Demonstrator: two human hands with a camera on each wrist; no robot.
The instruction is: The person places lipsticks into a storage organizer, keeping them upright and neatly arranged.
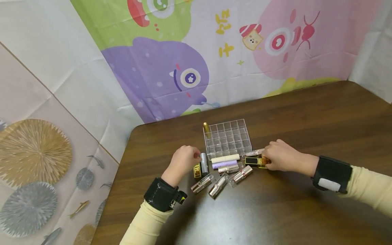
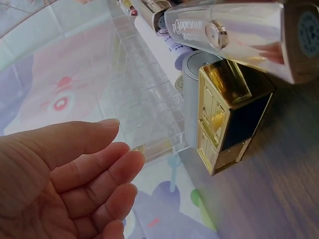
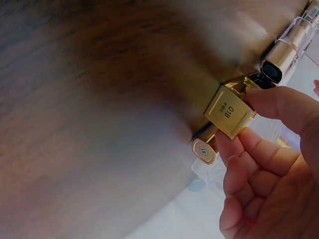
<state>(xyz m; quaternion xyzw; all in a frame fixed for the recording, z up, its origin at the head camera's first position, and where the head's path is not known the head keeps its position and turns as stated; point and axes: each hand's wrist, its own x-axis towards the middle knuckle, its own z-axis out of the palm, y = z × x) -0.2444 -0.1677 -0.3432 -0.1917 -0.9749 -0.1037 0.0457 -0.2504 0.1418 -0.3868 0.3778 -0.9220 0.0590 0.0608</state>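
My right hand [image 1: 267, 160] pinches one end of a black and gold square lipstick [image 1: 255, 161] that lies on the table just right of the clear grid organizer [image 1: 228, 139]. In the right wrist view the thumb and fingers of this hand [image 3: 240, 119] hold its gold end cap [image 3: 228, 110], marked 01B. My left hand [image 1: 193, 159] hovers with loosely curved fingers and holds nothing. It is beside an upright grey tube [image 1: 204, 164] and a small gold and black lipstick [image 1: 197, 171]. The left wrist view shows that hand [image 2: 122, 154] apart from the gold lipstick [image 2: 227, 117].
Several more lipsticks lie in front of the organizer: a cream one [image 1: 225, 158], a lilac one [image 1: 224, 164] and clear-cased ones [image 1: 218, 185]. A gold lipstick [image 1: 206, 129] stands in the organizer's back left cell. The brown table [image 1: 306, 211] meets a cartoon cloth backdrop.
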